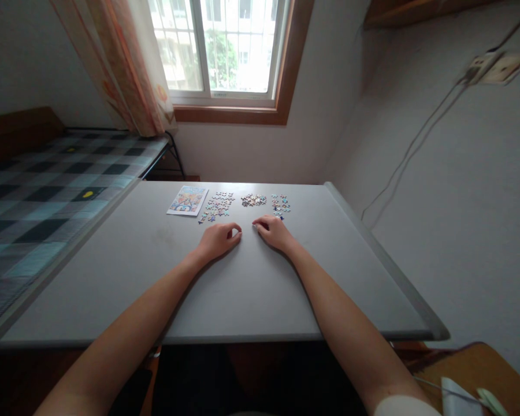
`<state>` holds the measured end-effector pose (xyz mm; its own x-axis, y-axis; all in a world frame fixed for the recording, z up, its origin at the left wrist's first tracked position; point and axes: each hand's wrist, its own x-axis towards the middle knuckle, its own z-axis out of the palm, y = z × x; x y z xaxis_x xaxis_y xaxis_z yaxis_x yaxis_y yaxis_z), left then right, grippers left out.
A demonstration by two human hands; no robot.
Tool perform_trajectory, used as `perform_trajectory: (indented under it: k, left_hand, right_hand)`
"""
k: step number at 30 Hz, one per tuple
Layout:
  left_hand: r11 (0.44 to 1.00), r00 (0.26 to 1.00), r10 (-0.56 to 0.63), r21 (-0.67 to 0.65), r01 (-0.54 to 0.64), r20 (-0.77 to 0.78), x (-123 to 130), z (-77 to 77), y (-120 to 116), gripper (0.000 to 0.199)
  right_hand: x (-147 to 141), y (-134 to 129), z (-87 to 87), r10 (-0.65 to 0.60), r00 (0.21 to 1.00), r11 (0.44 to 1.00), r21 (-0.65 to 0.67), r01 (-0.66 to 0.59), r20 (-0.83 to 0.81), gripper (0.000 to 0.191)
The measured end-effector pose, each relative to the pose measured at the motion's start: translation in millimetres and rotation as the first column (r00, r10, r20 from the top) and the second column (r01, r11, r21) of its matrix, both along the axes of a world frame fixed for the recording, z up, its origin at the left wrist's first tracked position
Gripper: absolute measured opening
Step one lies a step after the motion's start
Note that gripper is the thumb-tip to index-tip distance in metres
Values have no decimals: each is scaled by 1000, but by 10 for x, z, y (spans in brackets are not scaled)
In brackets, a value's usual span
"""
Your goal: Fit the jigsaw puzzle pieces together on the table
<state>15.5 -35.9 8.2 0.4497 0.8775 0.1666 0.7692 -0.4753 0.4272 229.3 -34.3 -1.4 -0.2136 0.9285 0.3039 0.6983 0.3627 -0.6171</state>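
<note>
**Two hands near a heap of puzzle pieces**

The table (251,300) is pale grey and carries the loose pieces and a printed sheet. The bed (47,193), with a checked cover, lies well to the left of the heap (253,200). The window (238,49) is beyond the heap, and the curtain (125,63) hangs beyond it to the left. Far to the heap's right and nearer the person, a stool (487,358) holds a white object (457,396).

The left hand (219,240) is over the table, nearer the person than the heap and left of it; its thumb and forefinger curve toward each other in a loop. The right hand (275,232) is nearer too, right of the heap, with thumb and forefinger close together. Whether either hand pinches a piece, I cannot tell.

The sheet (188,200), with a colourful picture, lies farthest left of the heap on the table. Between them are the left pieces (220,204), spread in loose rows. The heap itself is tightly bunched. The right pieces (284,202), a smaller scatter, lie just right of it.
</note>
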Motion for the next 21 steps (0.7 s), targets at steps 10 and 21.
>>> perform_trajectory:
  k: [10, 21]
  left_hand:
    - [1000, 1000, 4, -5, -4, -9, 3, 8, -3, 29]
    - [1000, 1000, 3, -6, -3, -8, -8, 7, -4, 31]
  right_hand:
    - [-17, -7, 15, -3, 1000, 999, -34, 4, 25, 21]
    - [-28, -17, 15, -15, 1000, 999, -45, 16, 21, 21]
